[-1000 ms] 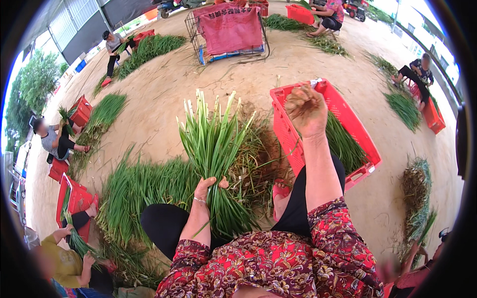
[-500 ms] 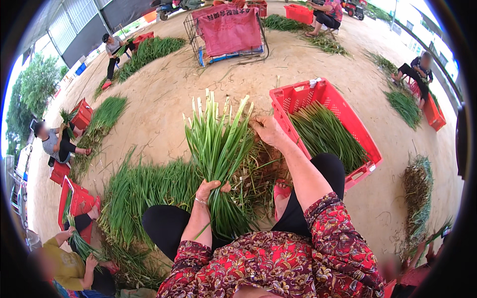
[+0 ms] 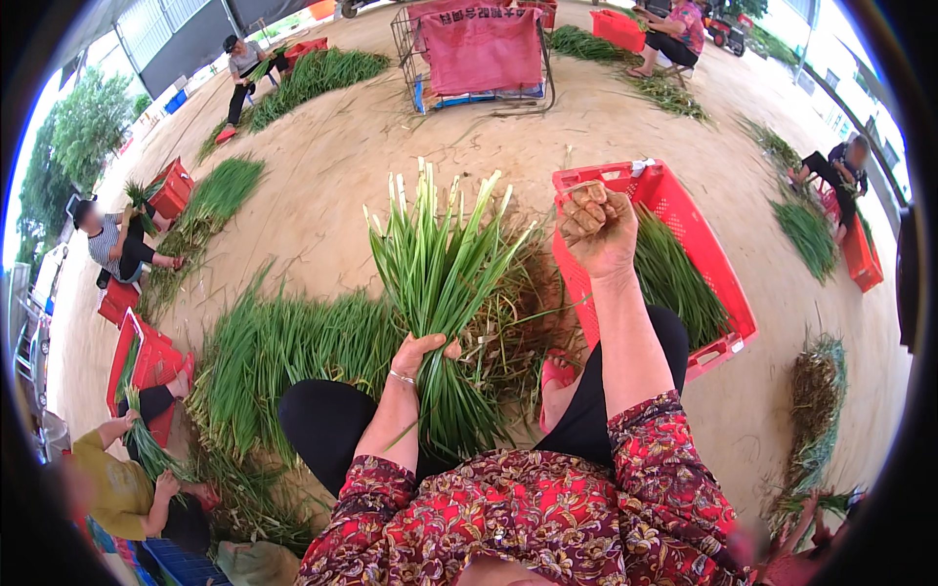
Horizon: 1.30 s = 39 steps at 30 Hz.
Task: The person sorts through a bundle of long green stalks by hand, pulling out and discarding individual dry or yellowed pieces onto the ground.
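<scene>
Item: bundle of green stalks [image 3: 440, 283], upright over the lap above the dirt floor [image 3: 342, 146]. Left hand [image 3: 422, 356] clenched round its lower stems. Right hand [image 3: 596, 227] raised above red crate [image 3: 723, 293], fingers curled; contents indiscernible. Judged light, limp, bruisable; best gripped low, near the base.

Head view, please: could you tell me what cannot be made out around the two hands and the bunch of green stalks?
- Right hand: fist closed, back toward the head camera; any contents hidden by its fingers.
- Lower end of the bunch of long green stalks: covered by the left hand and the patterned red sleeves.
- Red plastic crate: near wall hidden by the right forearm.
</scene>
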Motion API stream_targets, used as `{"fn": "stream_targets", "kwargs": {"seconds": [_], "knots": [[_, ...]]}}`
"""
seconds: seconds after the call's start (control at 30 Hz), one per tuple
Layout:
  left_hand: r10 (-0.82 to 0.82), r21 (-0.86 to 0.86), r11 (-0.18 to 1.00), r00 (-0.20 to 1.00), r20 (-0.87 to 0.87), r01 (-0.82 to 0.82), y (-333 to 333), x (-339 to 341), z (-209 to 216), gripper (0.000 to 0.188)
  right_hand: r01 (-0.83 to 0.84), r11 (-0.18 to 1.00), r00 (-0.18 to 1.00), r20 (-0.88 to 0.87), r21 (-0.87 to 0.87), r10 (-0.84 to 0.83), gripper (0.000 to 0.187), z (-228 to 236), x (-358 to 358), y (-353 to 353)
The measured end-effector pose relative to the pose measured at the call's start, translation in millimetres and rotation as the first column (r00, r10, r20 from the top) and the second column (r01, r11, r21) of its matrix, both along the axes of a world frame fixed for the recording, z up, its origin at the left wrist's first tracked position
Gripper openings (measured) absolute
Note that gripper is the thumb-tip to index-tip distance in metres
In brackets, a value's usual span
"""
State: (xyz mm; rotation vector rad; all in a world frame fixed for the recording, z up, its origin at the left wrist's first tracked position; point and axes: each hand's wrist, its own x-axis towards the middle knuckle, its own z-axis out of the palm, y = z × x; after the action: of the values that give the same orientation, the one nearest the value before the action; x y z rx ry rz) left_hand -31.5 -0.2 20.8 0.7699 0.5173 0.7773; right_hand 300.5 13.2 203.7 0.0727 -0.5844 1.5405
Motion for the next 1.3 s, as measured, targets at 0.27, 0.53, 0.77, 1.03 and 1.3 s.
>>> {"fn": "stream_targets", "kwargs": {"seconds": [0.27,0.53,0.77,1.03,1.3], "knots": [[0.084,-0.016,0.996,0.995,-0.061,-0.085,-2.7,0.9,11.2,0.037,0.242,0.875,0.792,0.606,-0.419,0.071,0.024,16.8,-35.2,-1.8],[0.073,0.074,0.995,0.993,-0.088,-0.066,-9.5,22.0,39.8,0.047,0.253,0.892,-0.362,0.892,0.374,-0.271,0.022,-71.3,-87.7,-4.1],[0.051,0.056,0.997,0.993,-0.106,-0.046,-9.5,17.4,42.5,0.056,-0.160,0.982,-0.029,0.994,0.097,-0.103,0.011,-56.2,-79.7,-20.7],[0.103,0.070,0.993,0.991,-0.091,-0.097,-12.3,23.0,45.2,0.054,-0.511,0.835,0.313,0.861,-0.203,0.401,0.008,-22.0,-69.5,-35.2],[0.038,0.118,0.993,0.987,-0.155,-0.020,-8.4,24.6,40.3,0.048,0.332,0.885,0.021,0.935,0.327,-0.353,0.015,-46.6,-71.6,-7.1]]}}
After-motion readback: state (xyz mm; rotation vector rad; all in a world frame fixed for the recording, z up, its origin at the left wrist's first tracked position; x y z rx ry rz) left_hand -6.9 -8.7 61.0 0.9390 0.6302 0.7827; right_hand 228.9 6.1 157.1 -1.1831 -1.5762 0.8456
